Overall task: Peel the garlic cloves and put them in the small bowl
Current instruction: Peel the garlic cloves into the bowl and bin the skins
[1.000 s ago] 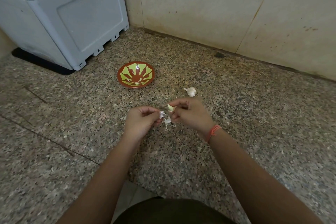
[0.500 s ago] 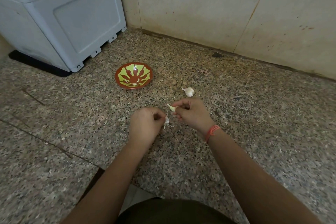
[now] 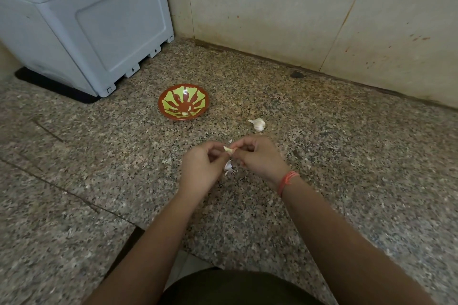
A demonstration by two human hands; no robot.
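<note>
My right hand (image 3: 260,157) pinches a pale yellow garlic clove (image 3: 229,150) between thumb and fingers. My left hand (image 3: 202,168) meets it fingertip to fingertip and pinches the clove's tip or its skin. White skin scraps (image 3: 229,168) lie on the counter just under the hands. A small red bowl (image 3: 173,96) with a green leaf pattern stands beyond the hands to the left and holds a couple of peeled cloves (image 3: 184,113). A garlic bulb (image 3: 258,124) lies on the counter to the bowl's right.
Everything sits on a speckled granite counter (image 3: 322,156). A grey plastic appliance (image 3: 86,27) stands at the back left on a black mat. A beige tiled wall (image 3: 272,12) closes the back. The counter's front edge runs near my body.
My left hand has moved up and right until its fingertips meet the clove in my right hand. A skin scrap that it pulled off now lies on the counter.
</note>
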